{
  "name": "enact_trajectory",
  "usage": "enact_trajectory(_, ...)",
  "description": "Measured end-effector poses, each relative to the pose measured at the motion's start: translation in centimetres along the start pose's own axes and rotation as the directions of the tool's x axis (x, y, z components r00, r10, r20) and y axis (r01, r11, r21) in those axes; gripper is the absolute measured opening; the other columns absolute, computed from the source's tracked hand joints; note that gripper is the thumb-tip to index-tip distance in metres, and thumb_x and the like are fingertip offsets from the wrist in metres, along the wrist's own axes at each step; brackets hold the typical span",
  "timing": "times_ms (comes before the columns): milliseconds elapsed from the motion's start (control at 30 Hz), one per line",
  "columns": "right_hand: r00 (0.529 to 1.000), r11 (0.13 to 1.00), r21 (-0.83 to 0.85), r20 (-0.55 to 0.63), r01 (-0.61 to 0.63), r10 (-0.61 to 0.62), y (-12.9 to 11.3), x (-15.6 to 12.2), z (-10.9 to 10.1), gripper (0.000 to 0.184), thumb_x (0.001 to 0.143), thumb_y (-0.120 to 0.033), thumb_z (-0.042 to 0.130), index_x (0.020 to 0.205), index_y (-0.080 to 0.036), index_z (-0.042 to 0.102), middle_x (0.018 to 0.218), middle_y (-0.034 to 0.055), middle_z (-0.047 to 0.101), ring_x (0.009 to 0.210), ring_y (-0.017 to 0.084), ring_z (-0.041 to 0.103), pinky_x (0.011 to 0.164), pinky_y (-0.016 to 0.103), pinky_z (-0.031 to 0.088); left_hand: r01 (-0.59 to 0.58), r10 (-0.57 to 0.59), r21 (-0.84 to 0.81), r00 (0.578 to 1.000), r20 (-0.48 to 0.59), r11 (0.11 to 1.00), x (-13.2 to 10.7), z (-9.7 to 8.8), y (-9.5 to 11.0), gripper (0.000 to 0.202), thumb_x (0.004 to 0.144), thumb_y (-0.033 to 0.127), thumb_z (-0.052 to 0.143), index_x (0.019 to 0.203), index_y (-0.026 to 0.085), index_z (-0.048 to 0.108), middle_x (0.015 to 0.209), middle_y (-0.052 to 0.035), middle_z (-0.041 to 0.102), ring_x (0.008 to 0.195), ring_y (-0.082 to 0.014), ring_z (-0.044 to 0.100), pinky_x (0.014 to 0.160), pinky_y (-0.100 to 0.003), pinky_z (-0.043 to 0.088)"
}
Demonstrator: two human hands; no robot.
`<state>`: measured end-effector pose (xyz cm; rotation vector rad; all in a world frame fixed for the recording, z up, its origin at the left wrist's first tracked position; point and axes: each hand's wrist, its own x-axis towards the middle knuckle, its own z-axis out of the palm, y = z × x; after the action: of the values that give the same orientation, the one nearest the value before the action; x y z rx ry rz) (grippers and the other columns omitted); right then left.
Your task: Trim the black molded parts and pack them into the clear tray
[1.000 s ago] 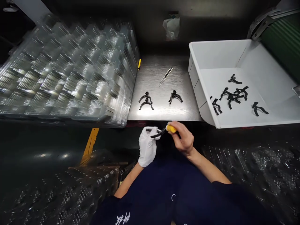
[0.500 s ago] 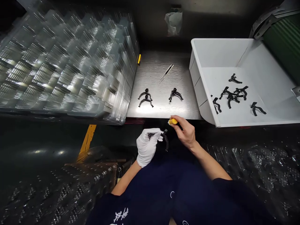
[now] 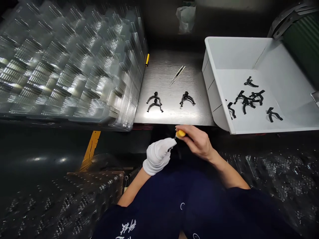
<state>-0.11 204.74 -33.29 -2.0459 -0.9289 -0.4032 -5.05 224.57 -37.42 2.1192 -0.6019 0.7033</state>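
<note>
My left hand (image 3: 158, 154), in a white glove, is closed on a black curved plastic part (image 3: 170, 149), which the fingers mostly hide. My bare right hand (image 3: 199, 142) grips a short yellow-handled tool (image 3: 181, 133). The tool's near end meets the gloved fingertips at the part; its tip is too small to make out. Both hands are in front of the metal table (image 3: 171, 114), just off its edge. On that table lie two black forked parts (image 3: 155, 104) at left and a cluster of similar parts (image 3: 186, 99) at right.
Stacked clear plastic trays (image 3: 74, 66) fill the left side. A white bin (image 3: 219, 113) on the right holds several black parts (image 3: 246, 101). A slim pointed tool (image 3: 177, 75) and a yellow-and-black stick (image 3: 147, 60) lie on the table. A clear bag (image 3: 186, 19) is behind.
My right hand has brought the yellow-handled tool down and left to the part. My left hand has turned, so the glove now covers most of the black part.
</note>
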Motion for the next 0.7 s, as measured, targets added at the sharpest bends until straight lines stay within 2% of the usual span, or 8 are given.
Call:
enact_trajectory(67, 0.999, 0.999, 0.028, 0.045, 0.018, -0.019, 0.0, -0.1, -0.1, 0.031, 0.1, -0.014, 0.052, 0.131, -0.017, 0.059, 0.114, 0.0123, 0.073, 0.105, 0.022, 0.071, 0.092, 0.036, 0.062, -0.01, 0.01, 0.016, 1.0, 0.028, 1.0, -0.2, 0.1, -0.2, 0.03, 0.086, 0.012, 0.059, 0.104, 0.027, 0.078, 0.096, -0.0068, 0.08, 0.085, -0.022, 0.078, 0.076, -0.029, 0.064)
enact_trajectory(133, 1.0, 0.999, -0.028, -0.007, -0.014, 0.014, 0.0, -0.2, -0.1, 0.029, 0.101, -0.015, 0.052, 0.129, -0.017, 0.061, 0.111, 0.012, 0.074, 0.1, 0.022, 0.072, 0.089, 0.036, 0.062, 0.036, -0.035, -0.027, 0.999, 0.021, 0.999, -0.3, 0.2, -0.2, 0.028, 0.087, 0.014, 0.06, 0.103, 0.028, 0.078, 0.093, -0.0058, 0.08, 0.084, -0.0214, 0.078, 0.076, -0.029, 0.064)
enact_trajectory(267, 0.998, 0.998, -0.009, -0.008, -0.061, 0.061, -0.1, -0.5, 0.2, 0.03, 0.101, -0.018, 0.053, 0.13, -0.019, 0.06, 0.113, 0.0111, 0.074, 0.104, 0.022, 0.072, 0.091, 0.037, 0.062, 0.218, -0.228, -0.146, 0.972, -0.055, 0.965, 0.2, 0.5, 0.6, 0.019, 0.089, 0.016, 0.064, 0.099, 0.026, 0.077, 0.094, -0.0048, 0.08, 0.082, -0.0204, 0.077, 0.079, -0.032, 0.065)
enact_trajectory(333, 0.999, 0.999, 0.0, -0.01, -0.043, 0.043, 0.0, -0.5, 0.4, 0.029, 0.101, -0.017, 0.052, 0.129, -0.018, 0.061, 0.112, 0.0113, 0.074, 0.103, 0.023, 0.072, 0.09, 0.037, 0.062, 0.291, -0.313, -0.215, 0.947, -0.076, 0.932, 0.5, 0.7, 1.1, 0.012, 0.089, 0.02, 0.068, 0.094, 0.025, 0.077, 0.093, -0.0047, 0.08, 0.074, -0.0182, 0.076, 0.071, -0.029, 0.065)
enact_trajectory(400, 0.993, 0.996, -0.038, -0.084, -0.085, 0.082, 0.0, -0.7, 0.7, 0.029, 0.1, -0.016, 0.053, 0.127, -0.019, 0.062, 0.109, 0.0115, 0.075, 0.098, 0.023, 0.073, 0.088, 0.037, 0.063, 0.384, -0.427, -0.304, 0.9, -0.09, 0.872, 0.8, 0.9, 1.5, 0.006, 0.088, 0.024, 0.072, 0.093, 0.023, 0.076, 0.087, -0.0035, 0.079, 0.063, -0.0147, 0.072, 0.063, -0.026, 0.062)
enact_trajectory(567, 0.985, 0.998, 0.041, -0.166, -0.049, 0.055, 0.1, -1.4, 1.9, 0.031, 0.098, -0.016, 0.056, 0.128, -0.022, 0.062, 0.112, 0.0092, 0.074, 0.103, 0.023, 0.072, 0.09, 0.039, 0.062, 0.576, -0.721, -0.557, 0.691, -0.059, 0.598, 1.4, 1.4, 2.1, 0.017, 0.085, 0.034, 0.077, 0.09, 0.019, 0.071, 0.071, 0.0, 0.073, 0.057, -0.0125, 0.068, 0.06, -0.025, 0.059)
enact_trajectory(633, 0.972, 0.994, 0.028, -0.207, -0.107, 0.111, 0.6, -1.8, 2.3, 0.027, 0.098, -0.018, 0.056, 0.122, -0.021, 0.064, 0.108, 0.0095, 0.075, 0.1, 0.024, 0.072, 0.089, 0.039, 0.062, 0.585, -0.768, -0.64, 0.64, -0.013, 0.498, 1.7, 1.5, 2.2, 0.02, 0.084, 0.036, 0.077, 0.088, 0.018, 0.07, 0.072, -0.0011, 0.073, 0.055, -0.0114, 0.066, 0.056, -0.023, 0.057)
enact_trajectory(700, 0.938, 0.966, 0.073, -0.231, -0.246, 0.257, 1.2, -2.1, 2.3, 0.023, 0.097, -0.022, 0.058, 0.119, -0.021, 0.064, 0.106, 0.009, 0.074, 0.098, 0.023, 0.072, 0.09, 0.039, 0.06, 0.592, -0.787, -0.667, 0.617, 0.016, 0.452, 1.8, 1.4, 2.2, 0.021, 0.084, 0.037, 0.077, 0.087, 0.017, 0.07, 0.073, -0.0018, 0.073, 0.054, -0.0107, 0.064, 0.054, -0.022, 0.055)
